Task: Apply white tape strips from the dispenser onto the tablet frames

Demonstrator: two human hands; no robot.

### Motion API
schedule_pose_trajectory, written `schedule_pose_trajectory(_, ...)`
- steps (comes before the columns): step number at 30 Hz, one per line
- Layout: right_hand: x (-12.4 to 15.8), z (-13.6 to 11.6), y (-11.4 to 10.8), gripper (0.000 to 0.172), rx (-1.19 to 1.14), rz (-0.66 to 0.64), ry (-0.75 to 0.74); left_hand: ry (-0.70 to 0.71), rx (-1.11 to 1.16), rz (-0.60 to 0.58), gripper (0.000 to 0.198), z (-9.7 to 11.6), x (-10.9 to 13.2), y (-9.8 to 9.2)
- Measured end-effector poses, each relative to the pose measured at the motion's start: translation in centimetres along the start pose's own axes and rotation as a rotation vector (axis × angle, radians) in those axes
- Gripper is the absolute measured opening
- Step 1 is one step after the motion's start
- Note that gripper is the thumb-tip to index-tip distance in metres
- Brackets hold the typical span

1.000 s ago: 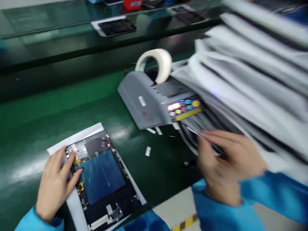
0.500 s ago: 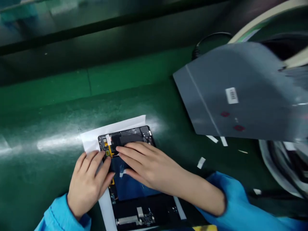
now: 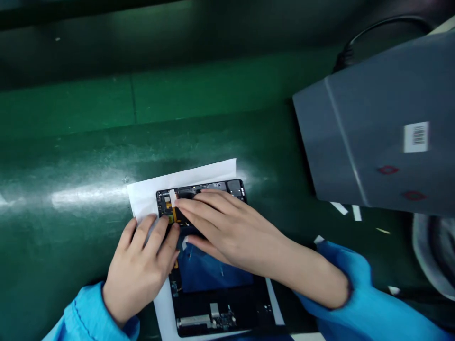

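An opened tablet point(image 3: 220, 308) lies on a sheet of white paper point(image 3: 145, 196), its circuit boards and blue inner panel point(image 3: 216, 272) exposed. My left hand point(image 3: 142, 265) rests at the tablet's upper left edge, fingers slightly apart, fingertips by a yellow-orange ribbon cable point(image 3: 174, 214). Stretched across the upper part of the tablet, my right hand point(image 3: 227, 227) has its fingertips at the lower end of a white tape strip point(image 3: 172, 197). Its thumb tip meets a small white tab point(image 3: 184, 243) on the blue panel. The part under my right palm is hidden.
A grey box-like device point(image 3: 369, 123) with a barcode label stands on the green work surface point(image 3: 88, 161) at right, a black cable point(image 3: 384, 21) behind it. White scraps point(image 3: 357, 212) lie by its front edge. A white round object point(image 3: 426, 255) is at far right.
The view has shifted, so the grey device and tablet appear farther right. Relative to the tablet, my right fingertips have moved up to the white tape strip. My left hand stays at the tablet's left edge.
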State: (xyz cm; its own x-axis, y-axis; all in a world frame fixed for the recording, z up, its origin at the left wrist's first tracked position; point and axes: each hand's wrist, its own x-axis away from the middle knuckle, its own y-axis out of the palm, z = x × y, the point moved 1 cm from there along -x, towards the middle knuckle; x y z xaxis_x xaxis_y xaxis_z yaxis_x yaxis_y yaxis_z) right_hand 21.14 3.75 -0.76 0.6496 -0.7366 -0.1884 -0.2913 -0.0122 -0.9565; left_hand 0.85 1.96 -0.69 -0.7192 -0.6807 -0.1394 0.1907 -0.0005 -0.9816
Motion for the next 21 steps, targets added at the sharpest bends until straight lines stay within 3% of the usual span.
schedule_pose_trajectory(8,2.8,-1.0,-0.2,0.038,-0.072,0.002,-0.002,-0.009,-0.006,-0.024,0.032,0.2,-0.2,-0.1)
schedule_pose_trajectory(21,2.5,-1.7,0.2,0.034,-0.070,0.003,0.024,-0.001,-0.001,-0.030,0.031,0.1,-0.2,-0.3)
